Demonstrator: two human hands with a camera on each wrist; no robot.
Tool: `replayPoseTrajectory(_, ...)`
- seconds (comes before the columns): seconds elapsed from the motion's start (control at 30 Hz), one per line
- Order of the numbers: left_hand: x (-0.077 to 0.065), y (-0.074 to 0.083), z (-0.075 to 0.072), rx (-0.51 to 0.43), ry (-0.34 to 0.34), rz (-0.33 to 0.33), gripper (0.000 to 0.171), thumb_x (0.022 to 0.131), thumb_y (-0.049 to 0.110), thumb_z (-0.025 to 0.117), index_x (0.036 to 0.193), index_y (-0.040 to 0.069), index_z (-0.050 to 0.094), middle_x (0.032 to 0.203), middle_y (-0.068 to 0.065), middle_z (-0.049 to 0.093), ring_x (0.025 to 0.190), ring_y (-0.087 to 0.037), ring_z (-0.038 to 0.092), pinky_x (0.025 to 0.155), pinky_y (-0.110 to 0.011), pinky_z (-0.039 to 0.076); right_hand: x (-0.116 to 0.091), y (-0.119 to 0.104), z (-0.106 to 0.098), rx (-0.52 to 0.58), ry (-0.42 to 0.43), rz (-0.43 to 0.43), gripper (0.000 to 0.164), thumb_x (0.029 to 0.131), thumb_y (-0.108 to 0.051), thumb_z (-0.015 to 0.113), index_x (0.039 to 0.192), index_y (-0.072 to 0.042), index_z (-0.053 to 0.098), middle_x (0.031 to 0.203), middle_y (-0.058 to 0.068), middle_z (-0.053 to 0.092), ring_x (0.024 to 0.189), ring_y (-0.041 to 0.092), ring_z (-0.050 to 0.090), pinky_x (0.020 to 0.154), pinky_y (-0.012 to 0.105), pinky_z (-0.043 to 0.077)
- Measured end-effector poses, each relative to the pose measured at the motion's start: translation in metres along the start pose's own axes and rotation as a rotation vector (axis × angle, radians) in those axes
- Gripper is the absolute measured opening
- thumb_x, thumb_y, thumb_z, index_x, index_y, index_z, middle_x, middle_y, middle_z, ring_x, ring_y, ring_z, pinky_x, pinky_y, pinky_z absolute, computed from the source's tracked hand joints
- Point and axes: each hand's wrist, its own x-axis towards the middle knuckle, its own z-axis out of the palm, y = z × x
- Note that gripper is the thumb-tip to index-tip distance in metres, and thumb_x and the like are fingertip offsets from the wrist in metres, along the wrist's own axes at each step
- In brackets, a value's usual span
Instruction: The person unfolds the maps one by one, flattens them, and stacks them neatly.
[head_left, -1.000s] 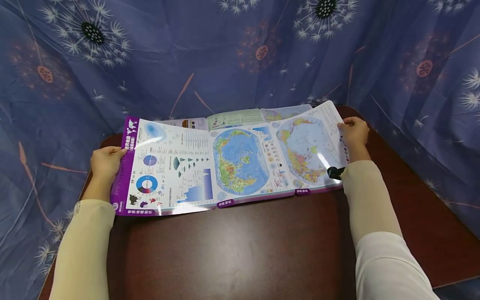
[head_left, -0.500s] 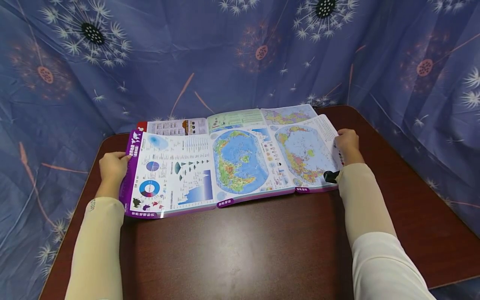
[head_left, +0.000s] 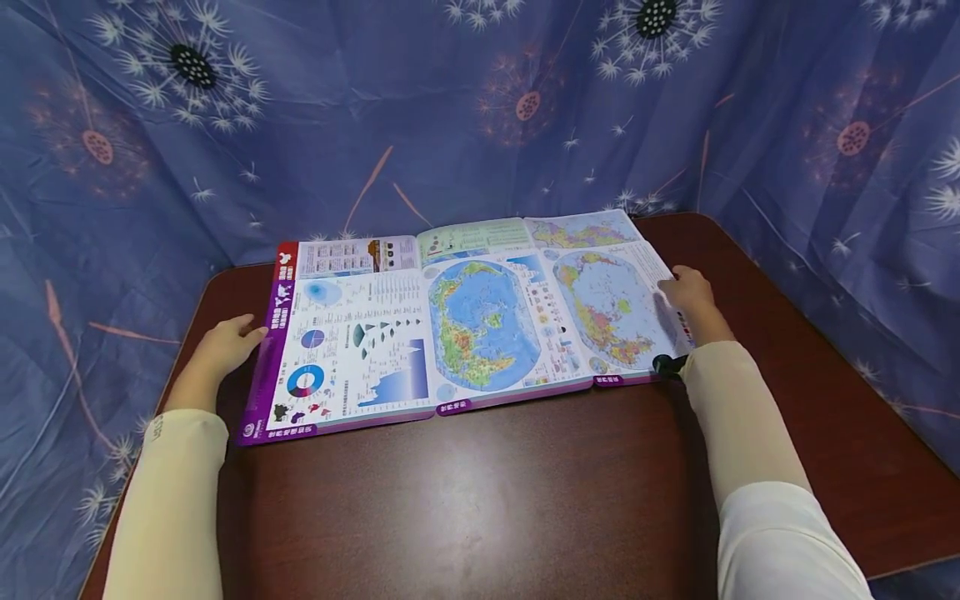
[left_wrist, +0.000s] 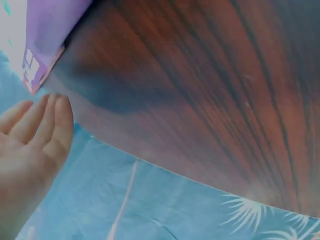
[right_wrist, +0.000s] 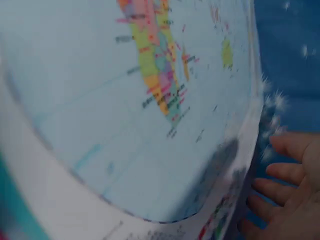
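Observation:
A wide folding world map with a purple left edge lies spread over another printed sheet, whose red corner and upper strip show behind it. Beside the purple edge is my left hand, its fingers extended near the border. In the left wrist view that hand has straight fingers just below the purple corner and holds nothing. My right hand is at the map's right edge. Its fingers are spread along the paper's side in the right wrist view, with the palm bare.
The dark reddish-brown table extends in front of the map and to the right. Behind and at the sides hangs a blue curtain with dandelion prints. A small black device sits at the right wrist, over the map's lower right.
The map has been lowered from a lifted, bent position to lie flat, baring the red corner behind. Both hands have let go of its edges; the left has moved slightly outward.

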Motion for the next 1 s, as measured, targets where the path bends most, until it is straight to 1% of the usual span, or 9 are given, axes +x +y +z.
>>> replayPoseTrajectory(0.13, -0.008, 0.008, 0.004, 0.046, 0.019, 0.101, 0.067, 0.095, 0.035, 0.041, 0.138, -0.009, 0.014, 0.135, -0.036, 0.019, 0.121, -0.053, 0.018, 0.092, -0.065, 0.020, -0.006, -0.007, 0.003, -0.018, -0.018, -0.161, 0.062, 0.094, -0.028, 0.042, 0.138, 0.008, 0.018, 0.137, 0.033, 0.023, 0.123, 0.048, 0.022, 0.100, 0.056, 0.020)
replayPoseTrajectory(0.27, -0.018, 0.022, 0.014, 0.109, 0.034, 0.199, 0.070, 0.091, 0.034, 0.050, 0.139, -0.005, 0.018, 0.136, -0.033, 0.022, 0.120, -0.052, 0.021, 0.090, -0.066, 0.023, -0.019, -0.018, 0.009, -0.027, -0.054, -0.272, 0.069, 0.094, -0.038, 0.044, 0.141, 0.002, 0.013, 0.141, 0.029, 0.017, 0.126, 0.046, 0.016, 0.100, 0.058, 0.017)
replayPoseTrajectory(0.37, -0.027, 0.033, 0.024, 0.194, 0.052, 0.275, 0.073, 0.088, 0.042, 0.053, 0.138, -0.004, 0.025, 0.136, -0.031, 0.025, 0.121, -0.051, 0.022, 0.091, -0.066, 0.022, -0.029, -0.025, 0.017, -0.038, -0.088, -0.339, 0.074, 0.092, -0.044, 0.045, 0.143, -0.003, 0.011, 0.144, 0.025, 0.015, 0.127, 0.045, 0.016, 0.100, 0.057, 0.017)
replayPoseTrajectory(0.47, -0.035, 0.042, 0.035, 0.281, 0.061, 0.371, 0.078, 0.084, 0.051, 0.053, 0.137, -0.002, 0.030, 0.136, -0.029, 0.029, 0.122, -0.048, 0.024, 0.095, -0.063, 0.021, -0.041, -0.029, 0.027, -0.052, -0.138, -0.433, 0.076, 0.091, -0.044, 0.047, 0.144, -0.004, 0.010, 0.145, 0.024, 0.014, 0.128, 0.043, 0.015, 0.100, 0.057, 0.016)
replayPoseTrajectory(0.6, -0.048, 0.050, 0.051, 0.384, 0.036, 0.510, 0.086, 0.078, 0.059, 0.056, 0.136, 0.000, 0.034, 0.136, -0.025, 0.033, 0.122, -0.044, 0.029, 0.096, -0.061, 0.023, -0.057, -0.031, 0.040, -0.096, -0.213, -0.582, 0.077, 0.089, -0.041, 0.053, 0.143, -0.004, 0.013, 0.144, 0.024, 0.014, 0.129, 0.042, 0.014, 0.100, 0.058, 0.016)
replayPoseTrajectory(0.67, -0.054, 0.052, 0.059, 0.413, 0.007, 0.558, 0.090, 0.073, 0.062, 0.059, 0.136, 0.002, 0.035, 0.136, -0.024, 0.034, 0.122, -0.044, 0.030, 0.095, -0.061, 0.024, -0.065, -0.030, 0.044, -0.112, -0.256, -0.645, 0.079, 0.087, -0.040, 0.057, 0.143, -0.004, 0.014, 0.145, 0.023, 0.014, 0.130, 0.041, 0.014, 0.100, 0.059, 0.016)
replayPoseTrajectory(0.83, -0.064, 0.049, 0.070, 0.423, -0.083, 0.612, 0.094, 0.066, 0.062, 0.066, 0.136, 0.006, 0.036, 0.137, -0.021, 0.033, 0.121, -0.045, 0.030, 0.094, -0.062, 0.026, -0.078, -0.030, 0.054, -0.131, -0.343, -0.759, 0.093, 0.075, -0.043, 0.069, 0.142, -0.002, 0.019, 0.144, 0.022, 0.018, 0.130, 0.039, 0.015, 0.101, 0.056, 0.016)
replayPoseTrajectory(0.9, -0.066, 0.047, 0.072, 0.412, -0.096, 0.621, 0.092, 0.066, 0.060, 0.068, 0.135, 0.006, 0.038, 0.137, -0.021, 0.035, 0.120, -0.045, 0.032, 0.093, -0.061, 0.027, -0.081, -0.029, 0.057, -0.137, -0.373, -0.772, 0.099, 0.070, -0.046, 0.073, 0.142, -0.003, 0.020, 0.144, 0.021, 0.019, 0.131, 0.038, 0.014, 0.102, 0.055, 0.015)
replayPoseTrajectory(1.0, -0.067, 0.046, 0.074, 0.386, -0.099, 0.628, 0.088, 0.067, 0.056, 0.069, 0.133, 0.006, 0.041, 0.135, -0.021, 0.036, 0.119, -0.044, 0.034, 0.094, -0.058, 0.029, -0.084, -0.028, 0.060, -0.134, -0.416, -0.760, 0.103, 0.065, -0.049, 0.075, 0.142, -0.005, 0.022, 0.145, 0.018, 0.018, 0.132, 0.037, 0.011, 0.102, 0.055, 0.014)
